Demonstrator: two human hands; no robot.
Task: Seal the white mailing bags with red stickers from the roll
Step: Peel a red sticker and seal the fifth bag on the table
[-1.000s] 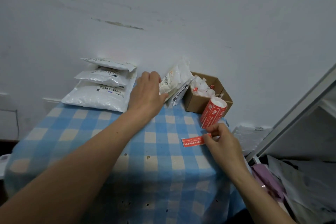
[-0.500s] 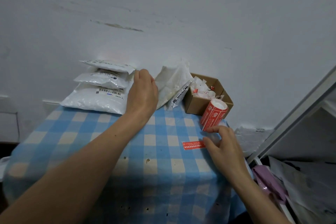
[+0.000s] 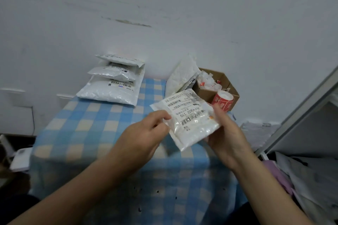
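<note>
Head view: both hands hold one white mailing bag (image 3: 186, 120) above the checked bench (image 3: 87, 126), label side up. Left hand (image 3: 146, 137) pinches the bag's left edge, fingers closed on it. Right hand (image 3: 225, 131) supports the right side from beneath, fingers curled round the bag. Red sticker roll (image 3: 222, 101) stands beside cardboard box (image 3: 225, 83), behind the bag. Stacked bags (image 3: 113, 82) lie far left by the wall.
</note>
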